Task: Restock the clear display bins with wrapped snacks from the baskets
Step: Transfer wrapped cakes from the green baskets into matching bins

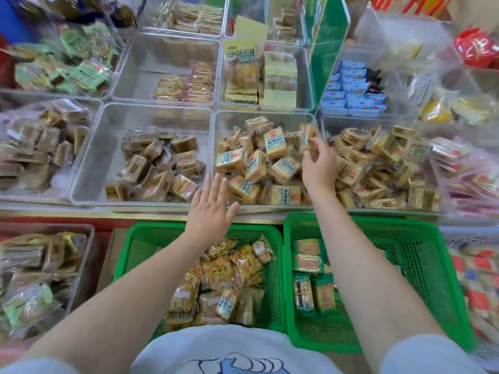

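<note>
Two green baskets stand in front of me: the left basket (140, 249) holds several yellow and tan wrapped snacks (229, 268), the right basket (421, 255) holds a few green-wrapped bars (307, 263). Beyond them a clear display bin (266, 116) is piled with tan wrapped snack packs (256, 166). My left hand (212, 209) hovers flat with straight fingers over the bin's front edge, holding nothing. My right hand (320, 163) reaches over the bin's right side and pinches a wrapped snack pack (307, 136) at its fingertips.
More clear bins surround it: a half-filled bin (113, 136) to the left, a full bin (378, 163) to the right, and rows behind with yellow packs (243, 74) and blue packs (351, 90). A green divider (326, 44) stands behind right. Another bin (40, 271) sits lower left.
</note>
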A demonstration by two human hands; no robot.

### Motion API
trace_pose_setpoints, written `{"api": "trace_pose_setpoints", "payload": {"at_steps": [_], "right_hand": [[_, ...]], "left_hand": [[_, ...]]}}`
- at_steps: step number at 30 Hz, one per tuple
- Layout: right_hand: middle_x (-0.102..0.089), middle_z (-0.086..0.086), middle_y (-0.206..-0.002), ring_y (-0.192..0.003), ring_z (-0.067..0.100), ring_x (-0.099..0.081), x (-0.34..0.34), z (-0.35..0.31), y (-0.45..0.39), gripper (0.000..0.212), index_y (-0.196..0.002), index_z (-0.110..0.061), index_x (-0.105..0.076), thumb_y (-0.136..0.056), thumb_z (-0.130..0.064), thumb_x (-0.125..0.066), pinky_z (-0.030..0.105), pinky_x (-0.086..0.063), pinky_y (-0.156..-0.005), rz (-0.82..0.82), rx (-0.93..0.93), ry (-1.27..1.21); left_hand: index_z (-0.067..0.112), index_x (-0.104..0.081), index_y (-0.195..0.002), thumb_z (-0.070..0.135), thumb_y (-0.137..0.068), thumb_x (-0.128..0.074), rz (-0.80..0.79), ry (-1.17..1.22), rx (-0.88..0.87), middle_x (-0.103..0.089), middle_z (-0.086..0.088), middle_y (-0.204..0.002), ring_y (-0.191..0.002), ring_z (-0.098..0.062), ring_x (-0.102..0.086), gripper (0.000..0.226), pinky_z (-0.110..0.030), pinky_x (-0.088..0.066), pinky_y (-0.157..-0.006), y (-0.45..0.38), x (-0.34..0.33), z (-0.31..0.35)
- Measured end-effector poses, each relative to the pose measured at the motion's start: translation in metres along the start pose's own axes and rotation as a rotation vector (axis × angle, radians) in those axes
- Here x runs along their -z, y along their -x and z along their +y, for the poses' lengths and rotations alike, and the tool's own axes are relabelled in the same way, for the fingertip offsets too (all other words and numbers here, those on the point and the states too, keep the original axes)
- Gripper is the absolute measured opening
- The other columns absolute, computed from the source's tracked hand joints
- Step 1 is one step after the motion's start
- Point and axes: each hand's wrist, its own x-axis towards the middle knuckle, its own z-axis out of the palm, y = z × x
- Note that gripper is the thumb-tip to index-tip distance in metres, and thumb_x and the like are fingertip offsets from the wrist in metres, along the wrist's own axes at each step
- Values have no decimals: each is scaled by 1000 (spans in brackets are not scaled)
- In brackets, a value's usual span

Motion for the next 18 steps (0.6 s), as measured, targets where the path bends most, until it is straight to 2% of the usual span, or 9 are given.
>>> {"api": "trace_pose_setpoints", "payload": {"at_steps": [2,3,6,8,10,12,14,16,18], "right_hand": [[-60,4,-130,-118,23,-54,-8,13,-4,31,-128,-19,-66,-101,-21,-51,36,-44,-101,-246,45,247],[-60,6,-134,-123,26,-52,-8,16,-4,33,-128,-19,-67,-101,-22,-48,41,-41,-107,-294,45,305],[-58,2,-135,-128,22,-47,3,10,16,34,-131,-19,-63,-100,-20,-48,39,-36,-109,-209,38,225],[-57,1,-126,-121,20,-48,8,4,45,29,-123,-17,-65,-98,-14,-49,37,-39,-105,-73,62,106],[-58,-3,-113,-110,18,-54,8,-3,84,23,-110,-14,-67,-98,-9,-48,31,-47,-94,-37,105,-11],[-62,-4,-98,-89,11,-59,1,-4,126,20,-103,-13,-66,-99,-8,-48,18,-46,-76,-198,130,-54],[-61,-8,-83,-68,3,-54,-15,1,160,19,-104,-14,-67,-100,-11,-49,17,-39,-61,-476,115,-30],[-60,-10,-83,-66,3,-51,-37,17,186,19,-111,-17,-67,-101,-16,-51,20,-36,-58,-745,77,98],[-60,-7,-93,-78,12,-55,-60,38,207,21,-116,-18,-66,-101,-17,-52,23,-42,-65,-931,61,232]], "left_hand": [[18,20,-155,59,-101,-1,1,2,-1,26,-4,-162,-147,-20,32,71,-39,11,-123,0,0,1],[18,20,-154,60,-101,-1,-3,0,-3,27,-4,-162,-146,-20,32,71,-40,11,-123,0,0,1],[20,24,-152,60,-100,1,-14,-6,-2,28,-4,-161,-147,-21,32,69,-41,10,-124,0,0,1],[19,24,-151,60,-100,1,-10,-9,0,27,-4,-162,-147,-21,31,69,-41,10,-124,1,-1,1],[18,21,-153,59,-101,0,-11,-20,-5,26,-6,-163,-147,-22,30,70,-40,11,-123,0,-1,0],[16,18,-156,59,-102,-3,-21,-22,-22,23,-6,-164,-148,-22,27,72,-39,12,-121,1,0,-2],[15,13,-158,56,-104,-11,-5,-12,-56,18,-6,-165,-150,-22,23,72,-39,11,-121,6,0,-6],[15,3,-160,47,-105,-27,64,47,-107,8,-5,-167,-153,-22,15,70,-38,11,-122,25,-4,-9],[16,-17,-159,34,-102,-44,158,166,-168,-13,-5,-167,-155,-21,-5,66,-37,4,-123,60,-14,-11]]}}
